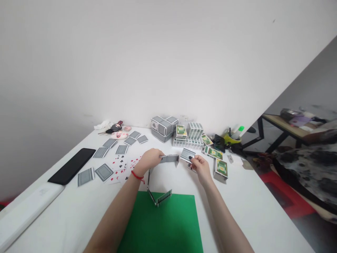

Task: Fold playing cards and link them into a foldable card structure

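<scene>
My right hand point(201, 168) pinches a grey-backed playing card point(186, 154) between thumb and fingers, and a second card shows partly below it. Over to the left, my left hand point(151, 159) has its fingers closed at the end of a row of standing playing cards point(170, 159); its fingertips are partly hidden. More upright playing cards point(163, 197) stand bent in a zigzag nearer me, at the back edge of a green sheet point(163, 225). The gap between the standing row and the card in my right hand is small.
Loose playing cards point(104, 172) lie spread at left beside a black phone-like slab point(72, 165). Stacked card blocks point(162, 127) and card boxes point(195, 130) stand against the wall. Another card box point(221, 168) lies near my right forearm. A yellow-green holder point(233, 137) stands at back right.
</scene>
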A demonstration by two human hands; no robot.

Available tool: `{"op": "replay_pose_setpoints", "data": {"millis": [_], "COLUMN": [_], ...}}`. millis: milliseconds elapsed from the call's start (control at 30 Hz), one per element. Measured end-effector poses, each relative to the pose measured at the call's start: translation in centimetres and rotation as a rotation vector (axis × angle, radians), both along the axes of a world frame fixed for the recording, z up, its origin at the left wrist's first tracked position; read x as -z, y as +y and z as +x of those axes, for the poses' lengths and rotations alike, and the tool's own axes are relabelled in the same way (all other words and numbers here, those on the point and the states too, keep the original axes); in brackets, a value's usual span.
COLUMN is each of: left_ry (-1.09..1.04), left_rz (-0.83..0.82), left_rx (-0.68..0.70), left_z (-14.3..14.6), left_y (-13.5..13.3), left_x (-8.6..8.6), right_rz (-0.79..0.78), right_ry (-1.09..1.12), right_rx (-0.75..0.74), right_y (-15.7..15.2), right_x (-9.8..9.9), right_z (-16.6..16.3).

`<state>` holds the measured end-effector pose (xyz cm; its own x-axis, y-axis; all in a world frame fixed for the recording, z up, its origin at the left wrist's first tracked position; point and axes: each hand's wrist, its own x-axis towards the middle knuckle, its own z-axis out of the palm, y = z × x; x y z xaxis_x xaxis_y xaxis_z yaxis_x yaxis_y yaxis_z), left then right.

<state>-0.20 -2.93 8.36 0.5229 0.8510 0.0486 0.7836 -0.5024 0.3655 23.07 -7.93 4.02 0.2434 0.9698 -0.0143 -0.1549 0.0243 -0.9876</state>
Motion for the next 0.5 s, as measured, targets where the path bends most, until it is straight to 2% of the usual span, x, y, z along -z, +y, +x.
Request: {"op": "replay_pose_setpoints", "data": {"millis": [167,333,500], "left_ry": [0.011,-0.102,-0.231], "left_rz": [-0.016,-0.122,-0.159], "left_rx": [-0.033,-0.015,0.013], "left_z": [-0.2,-1.0,-2.3], "left_y": [0.0,0.7,1.7], "left_x": [-0.4,0.0,0.8], "right_rz": [-0.024,-0.038,0.017], "right_ry": [-0.041,-0.031,0.049], "right_rx": [0.001,-0.013,-0.018], "right_y": [0.1,0.0,0.0], "right_x": [0.7,1.3,2.9], "right_z": [-0.4,-0.8,-1.5]}}
